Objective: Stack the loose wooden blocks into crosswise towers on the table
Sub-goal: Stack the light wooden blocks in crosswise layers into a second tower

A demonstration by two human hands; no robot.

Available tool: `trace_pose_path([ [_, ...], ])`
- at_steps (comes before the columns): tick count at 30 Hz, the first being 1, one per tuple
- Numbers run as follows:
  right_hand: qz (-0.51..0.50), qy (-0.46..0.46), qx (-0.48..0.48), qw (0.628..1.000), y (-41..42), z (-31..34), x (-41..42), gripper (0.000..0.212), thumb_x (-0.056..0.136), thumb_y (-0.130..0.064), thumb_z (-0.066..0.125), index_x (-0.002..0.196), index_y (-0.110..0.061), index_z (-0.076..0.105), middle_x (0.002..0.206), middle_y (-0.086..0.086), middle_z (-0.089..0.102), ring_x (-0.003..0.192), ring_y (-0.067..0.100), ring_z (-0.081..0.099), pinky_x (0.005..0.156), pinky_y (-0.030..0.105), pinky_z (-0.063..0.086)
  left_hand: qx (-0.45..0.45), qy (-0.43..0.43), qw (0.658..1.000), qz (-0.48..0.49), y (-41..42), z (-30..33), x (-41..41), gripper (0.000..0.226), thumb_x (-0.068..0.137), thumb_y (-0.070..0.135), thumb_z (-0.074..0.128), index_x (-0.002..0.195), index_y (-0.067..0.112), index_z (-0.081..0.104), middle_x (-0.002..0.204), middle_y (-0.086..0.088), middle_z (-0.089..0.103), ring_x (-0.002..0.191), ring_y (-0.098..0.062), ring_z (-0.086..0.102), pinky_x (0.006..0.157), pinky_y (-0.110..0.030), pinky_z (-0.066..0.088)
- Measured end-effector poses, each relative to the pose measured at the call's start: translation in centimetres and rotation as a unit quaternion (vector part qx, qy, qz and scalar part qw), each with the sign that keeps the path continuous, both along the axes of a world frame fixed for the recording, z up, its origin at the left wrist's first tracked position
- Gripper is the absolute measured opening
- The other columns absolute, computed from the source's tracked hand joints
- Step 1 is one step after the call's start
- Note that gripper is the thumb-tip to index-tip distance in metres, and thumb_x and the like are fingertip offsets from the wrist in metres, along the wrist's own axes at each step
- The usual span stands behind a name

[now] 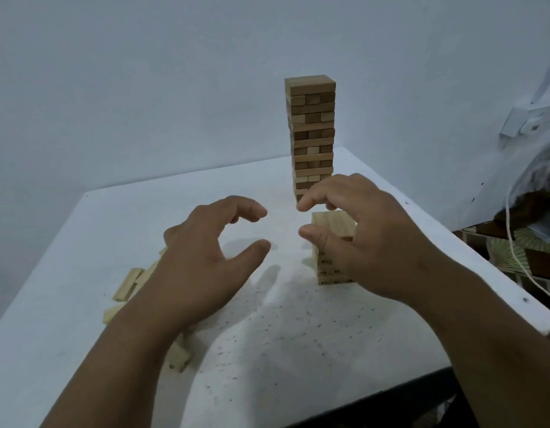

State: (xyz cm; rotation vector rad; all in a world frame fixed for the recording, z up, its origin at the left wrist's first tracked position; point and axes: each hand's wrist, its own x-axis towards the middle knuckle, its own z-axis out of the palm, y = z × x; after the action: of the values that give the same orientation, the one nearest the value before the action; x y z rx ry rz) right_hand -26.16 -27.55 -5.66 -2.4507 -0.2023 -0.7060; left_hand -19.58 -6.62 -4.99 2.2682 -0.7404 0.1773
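- A person's two bare hands reach out over a white worktop (82,304) that meets a pale wall.
- The left hand (202,261) hovers above the worktop with its grip released: the fingers curve loosely, the thumb is spread away from them, and a wide gap stays between them. It holds nothing.
- The right hand (369,242) arches over a short tower (332,225) of pale wooden blocks. Its fingers bend down over the far edge of the top, and the thumb sits at the near left corner. The grip is loose and partly spread; whether the fingertips actually touch the wood cannot be told.
- The short tower stands right of the worktop's centre, largely hidden behind the right hand.
- A tall tower (310,134) of crosswise layers, in mixed light and darker wood, stands upright just behind the short one, near the far edge.
- Loose blocks (128,284) lie scattered on the worktop's left side, partly covered by the left forearm.
- A white cable (511,242) hangs beyond the right edge.
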Motion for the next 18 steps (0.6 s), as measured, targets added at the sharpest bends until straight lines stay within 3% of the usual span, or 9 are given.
trace_pose_path([
  [2, 0.012, 0.001, -0.015, 1.000, 1.6, -0.9, 0.3, 0.019, 0.090, -0.036, 0.064, 0.108, -0.031, 0.063, 0.111, -0.021, 0.059, 0.103, -0.006, 0.047, 0.089, 0.006, 0.033, 0.005, -0.009, 1.000, 0.019, 1.5, -0.6, -0.3, 0.018, 0.085, 0.048, 0.065, 0.102, 0.050, 0.058, 0.110, 0.051, 0.045, 0.112, 0.019, 0.039, 0.109, -0.048, 0.032],
  [6, 0.077, 0.047, -0.044, 0.995, 5.4, -2.5, 0.8, 0.023, 0.094, -0.035, 0.059, 0.115, -0.027, 0.063, 0.115, -0.015, 0.061, 0.105, -0.001, 0.048, 0.090, 0.011, 0.038, 0.012, -0.022, 0.997, 0.069, 5.2, -1.8, -0.5, 0.012, 0.081, 0.042, 0.065, 0.092, 0.047, 0.063, 0.107, 0.041, 0.056, 0.108, 0.014, 0.046, 0.104, -0.046, 0.035],
  [9, 0.105, 0.082, -0.050, 0.990, 7.4, -3.7, 1.3, 0.029, 0.096, -0.034, 0.054, 0.122, -0.024, 0.061, 0.121, -0.011, 0.060, 0.112, 0.005, 0.046, 0.095, 0.017, 0.037, 0.070, -0.021, 0.990, 0.118, 7.4, -2.7, -0.5, 0.012, 0.082, 0.035, 0.072, 0.078, 0.045, 0.066, 0.098, 0.032, 0.060, 0.103, 0.008, 0.047, 0.092, -0.031, 0.021],
  [11, 0.107, 0.098, -0.069, 0.987, 8.3, -4.5, 1.7, 0.034, 0.096, -0.033, 0.050, 0.126, -0.021, 0.061, 0.127, -0.008, 0.059, 0.115, 0.012, 0.046, 0.100, 0.028, 0.040, 0.103, -0.006, 0.986, 0.133, 8.2, -3.2, -0.6, 0.009, 0.080, 0.039, 0.072, 0.077, 0.045, 0.066, 0.098, 0.030, 0.059, 0.102, 0.006, 0.043, 0.082, -0.025, 0.013],
  [13, 0.106, 0.102, -0.122, 0.982, 9.2, -5.1, 2.1, 0.038, 0.093, -0.027, 0.047, 0.128, -0.020, 0.061, 0.132, -0.005, 0.059, 0.113, 0.021, 0.050, 0.094, 0.041, 0.046, 0.124, 0.014, 0.983, 0.132, 9.0, -3.6, -0.5, 0.003, 0.078, 0.046, 0.065, 0.081, 0.046, 0.066, 0.100, 0.029, 0.057, 0.103, 0.005, 0.041, 0.082, -0.026, 0.013],
  [14, 0.108, 0.096, -0.149, 0.978, 9.6, -5.5, 2.2, 0.039, 0.092, -0.023, 0.049, 0.128, -0.021, 0.061, 0.132, -0.005, 0.059, 0.109, 0.024, 0.052, 0.087, 0.045, 0.048, 0.129, 0.021, 0.983, 0.125, 9.3, -3.8, -0.6, 0.011, 0.075, 0.047, 0.059, 0.084, 0.047, 0.066, 0.100, 0.028, 0.057, 0.103, 0.005, 0.041, 0.083, -0.027, 0.014],
  [18, 0.118, 0.090, -0.195, 0.970, 10.8, -6.5, 2.6, 0.038, 0.088, -0.016, 0.058, 0.122, -0.029, 0.064, 0.126, -0.010, 0.062, 0.103, 0.022, 0.052, 0.075, 0.039, 0.045, 0.144, 0.044, 0.986, 0.074, 10.3, -4.1, -0.6, 0.030, 0.065, 0.038, 0.051, 0.087, 0.052, 0.067, 0.098, 0.025, 0.055, 0.105, 0.006, 0.039, 0.083, -0.030, 0.019],
])
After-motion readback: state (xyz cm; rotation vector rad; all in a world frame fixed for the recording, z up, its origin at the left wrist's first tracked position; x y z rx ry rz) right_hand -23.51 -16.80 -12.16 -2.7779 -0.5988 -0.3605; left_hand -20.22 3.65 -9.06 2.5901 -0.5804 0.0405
